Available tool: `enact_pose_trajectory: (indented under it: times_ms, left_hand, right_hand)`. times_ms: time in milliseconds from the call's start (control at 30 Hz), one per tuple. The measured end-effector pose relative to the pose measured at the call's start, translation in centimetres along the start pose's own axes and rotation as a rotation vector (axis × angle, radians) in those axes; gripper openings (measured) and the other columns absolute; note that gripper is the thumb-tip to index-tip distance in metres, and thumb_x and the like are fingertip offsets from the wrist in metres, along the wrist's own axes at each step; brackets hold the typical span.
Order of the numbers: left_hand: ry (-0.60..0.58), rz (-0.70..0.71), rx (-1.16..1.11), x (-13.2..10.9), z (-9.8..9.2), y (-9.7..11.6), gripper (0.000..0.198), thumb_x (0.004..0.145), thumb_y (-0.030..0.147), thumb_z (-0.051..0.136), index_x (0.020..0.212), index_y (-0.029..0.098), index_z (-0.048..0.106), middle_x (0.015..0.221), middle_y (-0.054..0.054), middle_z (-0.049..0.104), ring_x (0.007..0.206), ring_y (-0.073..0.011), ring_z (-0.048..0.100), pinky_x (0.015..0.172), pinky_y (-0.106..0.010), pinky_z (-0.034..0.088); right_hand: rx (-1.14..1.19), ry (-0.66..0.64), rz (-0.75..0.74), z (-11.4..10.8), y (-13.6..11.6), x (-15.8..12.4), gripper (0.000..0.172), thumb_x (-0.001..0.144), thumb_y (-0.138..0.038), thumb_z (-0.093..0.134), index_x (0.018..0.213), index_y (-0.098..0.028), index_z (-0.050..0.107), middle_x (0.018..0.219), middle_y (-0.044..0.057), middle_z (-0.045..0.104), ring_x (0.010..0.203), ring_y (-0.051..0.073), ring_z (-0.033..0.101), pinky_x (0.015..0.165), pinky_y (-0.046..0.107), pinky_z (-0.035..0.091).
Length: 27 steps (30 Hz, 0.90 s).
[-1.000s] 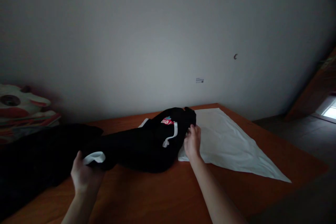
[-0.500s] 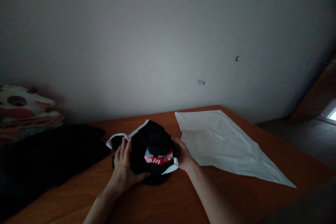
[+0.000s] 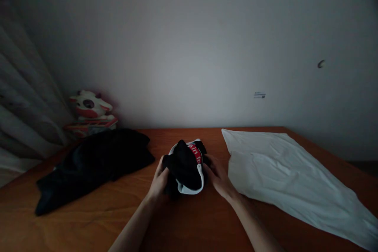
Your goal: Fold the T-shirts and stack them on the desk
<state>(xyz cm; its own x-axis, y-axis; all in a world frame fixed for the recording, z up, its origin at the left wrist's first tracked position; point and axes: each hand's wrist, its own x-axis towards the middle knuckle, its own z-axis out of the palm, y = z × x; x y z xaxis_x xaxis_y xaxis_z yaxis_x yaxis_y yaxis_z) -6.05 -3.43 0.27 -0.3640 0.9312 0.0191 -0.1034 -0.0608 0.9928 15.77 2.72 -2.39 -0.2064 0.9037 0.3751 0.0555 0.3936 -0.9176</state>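
A bunched black garment (image 3: pixel 186 165) with white trim and a red band of white lettering sits at the middle of the wooden table. On its left side my left hand (image 3: pixel 159 181) is closed, fingers curled onto the dark cloth. My right hand (image 3: pixel 217 176) grips the opposite side, near the red band and the white edge, its fingertips partly hidden behind the fabric. What kind of garment it is cannot be made out in this crumpled form.
A white cloth (image 3: pixel 265 173) lies spread to the right on the table (image 3: pixel 177 226). To the left rests a black cloth (image 3: pixel 97 161), with a cow-shaped toy (image 3: pixel 90 106) behind it. A pale curtain (image 3: pixel 26 98) hangs at far left, and a wall (image 3: pixel 189 47) rises behind.
The black garment has been turned and gathered into a smaller bundle, its red band now on the right. Both hands are closed around its sides. The view has swung left.
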Motion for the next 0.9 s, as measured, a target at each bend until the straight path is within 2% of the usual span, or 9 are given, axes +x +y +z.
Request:
enact_pose_trajectory:
  times_ms: [67, 167, 233, 367, 433, 533, 633, 800, 900]
  left_hand:
    - [-0.035, 0.012, -0.09, -0.4, 0.0, 0.5, 0.061, 0.069, 0.054, 0.074, 0.122, 0.03, 0.056, 0.109, 0.0, 0.072, 0.104, -0.0222, 0.068, 0.089, -0.033, 0.055]
    - [-0.154, 0.085, -0.035, -0.8, -0.2, 1.2, 0.083, 0.058, 0.048, 0.085, 0.132, 0.029, 0.054, 0.126, -0.005, 0.067, 0.121, -0.0274, 0.061, 0.1, -0.034, 0.051]
    - [-0.207, 0.06, 0.012, -0.9, -0.5, 1.6, 0.083, 0.056, 0.049, 0.086, 0.13, 0.025, 0.059, 0.126, -0.008, 0.068, 0.121, -0.0306, 0.061, 0.1, -0.037, 0.051]
    - [-0.224, -0.012, 0.031, -0.8, -0.8, 1.4, 0.05, 0.061, 0.048, 0.082, 0.1, 0.019, 0.072, 0.09, -0.007, 0.074, 0.082, -0.0237, 0.069, 0.074, -0.033, 0.057]
    - [-0.147, 0.033, 0.026, -0.5, -0.5, 1.0, 0.037, 0.062, 0.044, 0.079, 0.086, 0.018, 0.07, 0.076, -0.004, 0.07, 0.068, -0.0185, 0.065, 0.065, -0.029, 0.055]
    - [-0.007, 0.122, 0.021, 0.0, -0.1, 0.9, 0.03, 0.062, 0.041, 0.075, 0.078, 0.018, 0.064, 0.07, 0.0, 0.066, 0.064, -0.0153, 0.061, 0.061, -0.026, 0.052]
    - [0.137, 0.251, 0.031, 0.6, -0.6, 2.3, 0.024, 0.063, 0.036, 0.071, 0.076, 0.02, 0.06, 0.068, 0.003, 0.062, 0.064, -0.0135, 0.058, 0.061, -0.024, 0.049]
    - [0.389, 0.516, 0.053, 2.6, -4.7, 8.4, 0.023, 0.067, 0.027, 0.069, 0.083, 0.022, 0.053, 0.073, 0.008, 0.051, 0.07, -0.0098, 0.05, 0.067, -0.019, 0.045]
    - [0.671, 0.824, 0.22, 4.6, -8.7, 12.9, 0.026, 0.077, 0.025, 0.065, 0.1, 0.02, 0.054, 0.088, 0.004, 0.058, 0.08, -0.0108, 0.055, 0.079, -0.023, 0.049]
  right_hand:
    - [0.022, -0.172, 0.034, 0.9, -1.1, -0.9, 0.052, 0.084, -0.046, 0.073, 0.131, -0.027, 0.06, 0.133, 0.009, 0.064, 0.126, 0.03, 0.057, 0.11, 0.051, 0.042]
    - [0.155, -0.337, 0.04, 2.3, -2.4, -2.0, 0.054, 0.083, -0.04, 0.075, 0.133, -0.027, 0.058, 0.131, 0.01, 0.065, 0.122, 0.03, 0.061, 0.105, 0.049, 0.049]
    - [0.194, -0.336, 0.022, 3.0, -2.4, -2.3, 0.051, 0.085, -0.039, 0.073, 0.133, -0.027, 0.058, 0.131, 0.01, 0.065, 0.121, 0.03, 0.062, 0.103, 0.047, 0.051]
    - [0.017, -0.178, -0.139, 3.6, -1.0, -2.3, 0.046, 0.085, -0.038, 0.073, 0.129, -0.028, 0.062, 0.139, 0.01, 0.058, 0.13, 0.031, 0.055, 0.111, 0.048, 0.044]
    - [-0.114, -0.092, -0.214, 3.4, -0.3, -2.1, 0.045, 0.083, -0.04, 0.076, 0.125, -0.028, 0.064, 0.139, 0.011, 0.056, 0.131, 0.031, 0.052, 0.113, 0.05, 0.042]
    - [-0.217, 0.009, -0.261, 3.0, 0.3, -1.9, 0.049, 0.082, -0.044, 0.077, 0.124, -0.027, 0.061, 0.134, 0.011, 0.056, 0.126, 0.031, 0.054, 0.109, 0.05, 0.045]
    - [-0.195, 0.043, -0.24, 2.6, 0.6, -1.7, 0.046, 0.089, -0.047, 0.067, 0.127, -0.026, 0.055, 0.13, 0.011, 0.057, 0.121, 0.028, 0.057, 0.102, 0.046, 0.051]
    - [-0.159, 0.116, -0.105, 2.3, 1.9, -1.2, 0.039, 0.093, -0.052, 0.057, 0.119, -0.023, 0.057, 0.119, 0.012, 0.061, 0.098, 0.023, 0.065, 0.079, 0.037, 0.058]
    - [-0.187, 0.125, -0.099, 2.3, 2.5, -0.8, 0.039, 0.091, -0.054, 0.057, 0.113, -0.021, 0.06, 0.11, 0.011, 0.064, 0.09, 0.022, 0.065, 0.075, 0.037, 0.057]
